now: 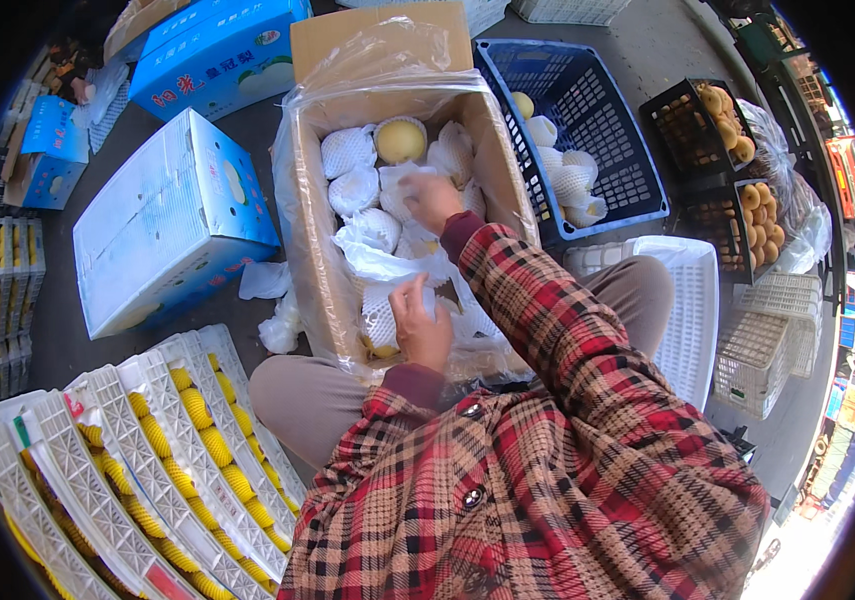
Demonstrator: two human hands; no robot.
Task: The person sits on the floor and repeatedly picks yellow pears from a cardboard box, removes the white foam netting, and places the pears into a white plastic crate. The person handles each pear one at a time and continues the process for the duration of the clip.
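Observation:
A cardboard box [498, 165] lined with clear plastic film stands open between my knees. Inside lie several round fruits in white foam nets, such as the wrapped fruit [352, 190] on its left side. One bare-topped yellow fruit, seemingly a pear [401, 142], shows near the far end. My right hand [433, 201] reaches in, its fingers at a white-wrapped fruit in the middle; its grip is blurred. Nearer me, my left hand [423, 324] is over the near part of the box, beside crumpled white wrapping [390, 262]. Whether its fingers pinch that wrapping is unclear.
Right of the box stands a dark blue plastic crate [615, 150] with several foam-wrapped fruits. Blue-and-white cartons [146, 225] stand at left. White crates [172, 457] of yellow-netted fruit are at lower left. Black crates [686, 124] of brown fruit and white crates [679, 322] are at right.

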